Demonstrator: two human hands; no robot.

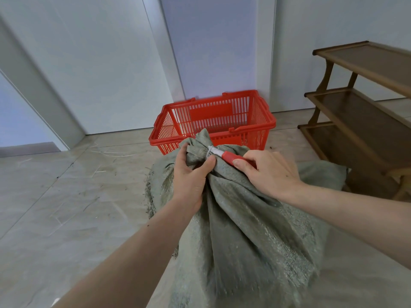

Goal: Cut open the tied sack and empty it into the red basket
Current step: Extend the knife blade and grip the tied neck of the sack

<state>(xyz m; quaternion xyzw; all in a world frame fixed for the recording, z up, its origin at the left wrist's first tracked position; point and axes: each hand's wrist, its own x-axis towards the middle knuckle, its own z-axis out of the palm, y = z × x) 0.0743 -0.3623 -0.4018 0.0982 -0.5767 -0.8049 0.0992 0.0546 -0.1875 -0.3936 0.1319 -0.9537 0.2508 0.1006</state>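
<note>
I am gripping the gathered neck of the sack (pixel 240 218) with my left hand (pixel 190 174), fingers and thumb closed around the bunched cloth just below the tie (pixel 209 152). The tie is a pale band wound around the neck, sitting right above my left thumb. My right hand (pixel 266 172) is closed on the red handle of a knife (pixel 224 155), and I am holding its pale blade end against the tie, so the tip is lying between my two hands and touching the band. The top tuft of the sack is sticking up past my left hand, tilted slightly to the left.

The sack itself is grey-green woven cloth, bulging and full, standing on the floor (pixel 66 207) beneath both my hands and spreading toward me. A part of it is lying flatter off beyond my right wrist. The basket (pixel 213 121) is standing upright on the floor just beyond my hands, behind the sack's neck, with its handles folded down on the rim. A wooden rack (pixel 364 121) with three shelves is standing well off to the right of my right hand, against the wall (pixel 100 63).
</note>
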